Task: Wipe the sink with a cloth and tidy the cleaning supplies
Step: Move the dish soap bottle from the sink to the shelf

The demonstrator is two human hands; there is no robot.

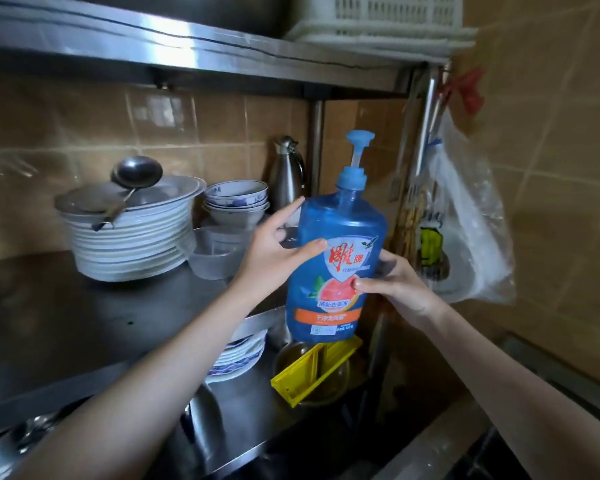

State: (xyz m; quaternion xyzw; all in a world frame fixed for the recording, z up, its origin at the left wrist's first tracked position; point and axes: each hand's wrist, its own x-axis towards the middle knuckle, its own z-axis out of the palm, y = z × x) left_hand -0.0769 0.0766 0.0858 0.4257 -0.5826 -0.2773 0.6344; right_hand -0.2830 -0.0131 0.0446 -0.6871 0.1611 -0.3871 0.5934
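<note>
While both hands hold it in the air, the soap bottle (336,258) hangs upright in front of the steel rack (194,46), level with the middle shelf (84,323) and above the lower one. Left hand (274,251) wraps the bottle's upper left side, thumb across the label, fingers behind. Right hand (395,289) closes on the lower right side, thumb on the label. Both hands are curled partway round, neither fully closed.

Judgement: tidying step, bottle likely bound for a shelf. Risks: a wet, slick bottle could slip, since the grip is on the sides only; the tall pump (359,147) could knock the top shelf's edge if lifted.

Free shelf space is tight. Plate stack (129,247) with lid and ladle on top fills the middle shelf's left; bowls (236,199), a clear tub (215,254) and a metal flask (286,171) sit behind the left hand. Plastic bag (465,244) hangs just right of the bottle, near the right hand. Below, a yellow tray (312,372) leans on a glass bowl, plates beside it, right under the bottle. Sink and cloth not in view.
</note>
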